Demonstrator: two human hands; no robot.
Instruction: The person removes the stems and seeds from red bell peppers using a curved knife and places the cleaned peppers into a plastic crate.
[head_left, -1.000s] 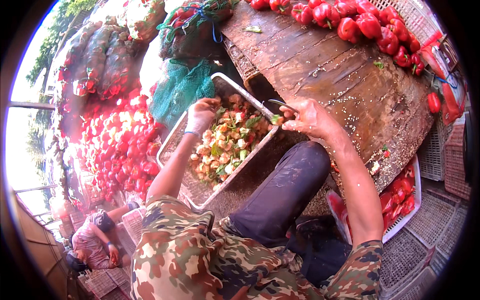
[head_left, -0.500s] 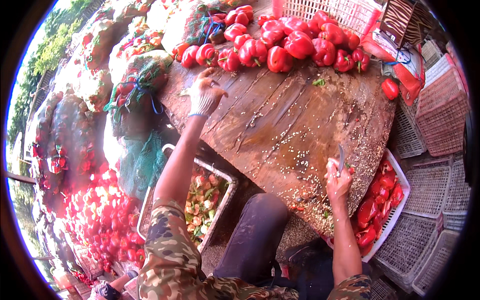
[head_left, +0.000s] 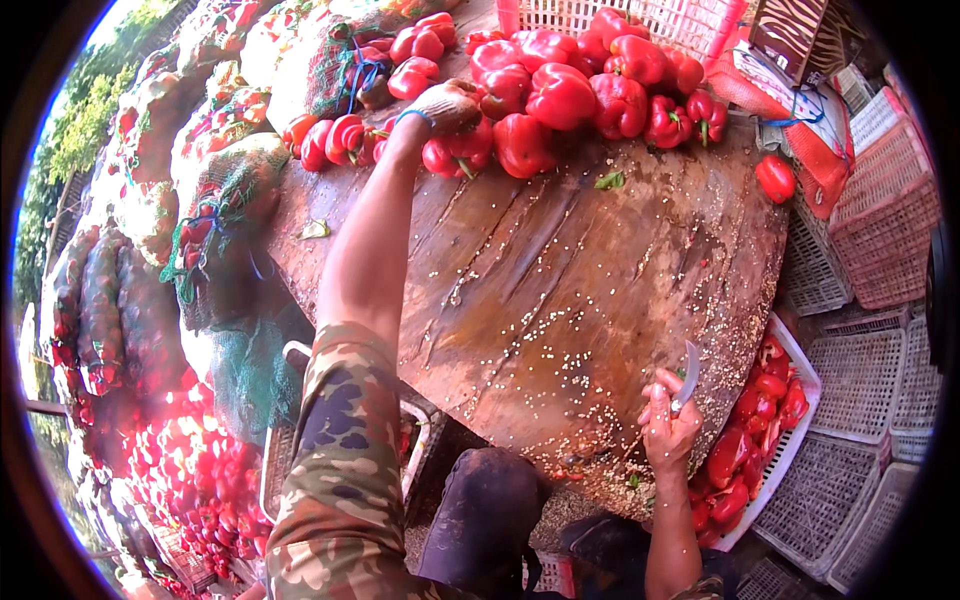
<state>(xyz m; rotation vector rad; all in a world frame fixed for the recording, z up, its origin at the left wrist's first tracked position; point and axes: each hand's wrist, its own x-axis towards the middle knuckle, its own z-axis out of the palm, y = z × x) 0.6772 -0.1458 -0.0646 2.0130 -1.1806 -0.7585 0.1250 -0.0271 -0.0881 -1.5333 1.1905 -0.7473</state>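
My left hand [head_left: 446, 106], in a light knit glove, is stretched out to the far side of the wooden table. It lies among the whole red bell peppers [head_left: 524, 143], touching them; its fingertips are hidden, so I cannot tell if it grips one. My right hand [head_left: 668, 428], bare, is closed on the handle of a small knife [head_left: 689, 372] with a curved blade pointing up. It hovers over the near right part of the seed-strewn table [head_left: 520, 260]. Beside it, a white crate [head_left: 792, 432] holds cut red pepper pieces [head_left: 733, 458].
Filled mesh sacks [head_left: 225, 215] line the left, with a big heap of red peppers [head_left: 200, 465] below. Partly behind my left sleeve stands another crate [head_left: 428, 440]. Stacked plastic crates [head_left: 850, 385] fill the right side. One lone pepper [head_left: 775, 178] lies near the table's right edge.
My left hand has moved from above bare wood onto the far peppers, farther and to the right. My right hand has dropped slightly nearer, still holding the knife. The view has shifted a little.
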